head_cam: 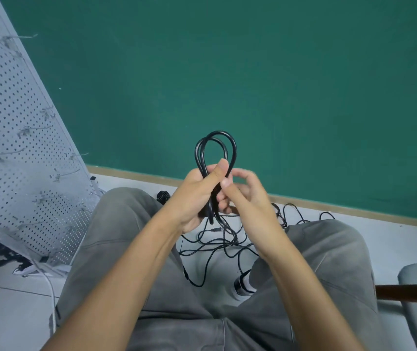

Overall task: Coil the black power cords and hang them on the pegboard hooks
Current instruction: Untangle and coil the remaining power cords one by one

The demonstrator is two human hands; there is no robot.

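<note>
While the left hand (197, 196) keeps its grip curled round the gathered loops of the black power cord (215, 150), thumb pressed on top so they don't spring apart, the right hand (243, 196) sits just beside it, fingers loosely curled near the strands. Can't tell if it's actually pinching anything, probably feeding slack. Two loops stick up above the fist, so the coil is only partly made imo. The rest of the cord trails down into a loose tangle (217, 244) on the floor between the knees, which could snag. The pegboard (17, 148) with its hooks leans off to the left, well apart, nothing hung from this cord yet.
</note>
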